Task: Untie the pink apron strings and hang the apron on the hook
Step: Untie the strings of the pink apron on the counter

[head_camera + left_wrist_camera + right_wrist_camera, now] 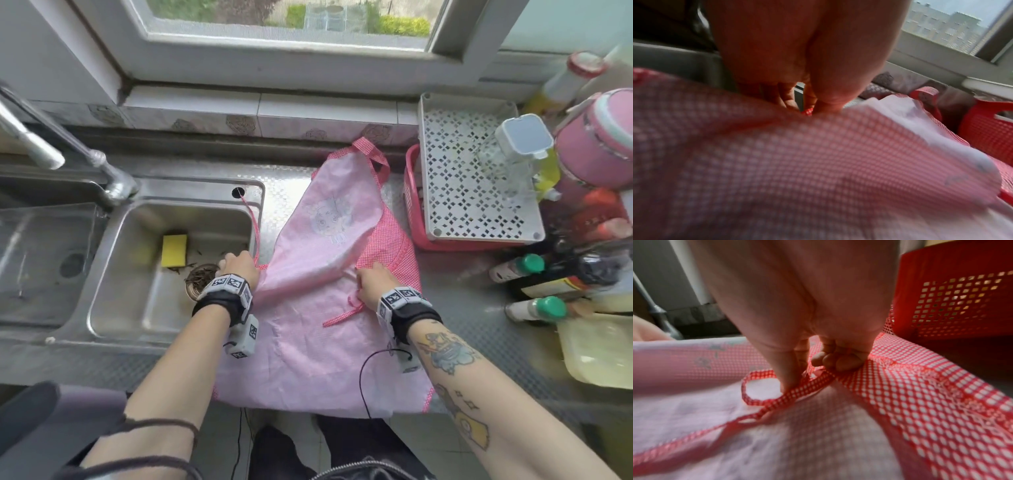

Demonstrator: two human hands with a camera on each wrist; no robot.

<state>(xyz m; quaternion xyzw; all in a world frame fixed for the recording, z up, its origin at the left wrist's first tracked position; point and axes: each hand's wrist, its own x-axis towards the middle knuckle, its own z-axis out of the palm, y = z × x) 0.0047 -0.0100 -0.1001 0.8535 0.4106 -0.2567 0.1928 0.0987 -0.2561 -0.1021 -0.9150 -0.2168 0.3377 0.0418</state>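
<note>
A pink gingham apron (318, 274) lies flat on the steel counter, its neck loop (371, 154) toward the window. My left hand (239, 269) pinches the apron's left corner where one string (251, 226) runs up beside the sink; in the left wrist view the thumb and fingers (818, 104) pinch that red-checked string end. My right hand (373, 284) pinches the other string (777, 395) at the apron's right side, and that string loops loosely across the fabric (342, 317). No hook shows in any view.
A steel sink (164, 267) with a yellow sponge (174, 250) and a tap (68, 150) lies to the left. A red basket (416, 219) under a white perforated tray (479, 171) stands right of the apron. Bottles (534, 287) and jars crowd the far right.
</note>
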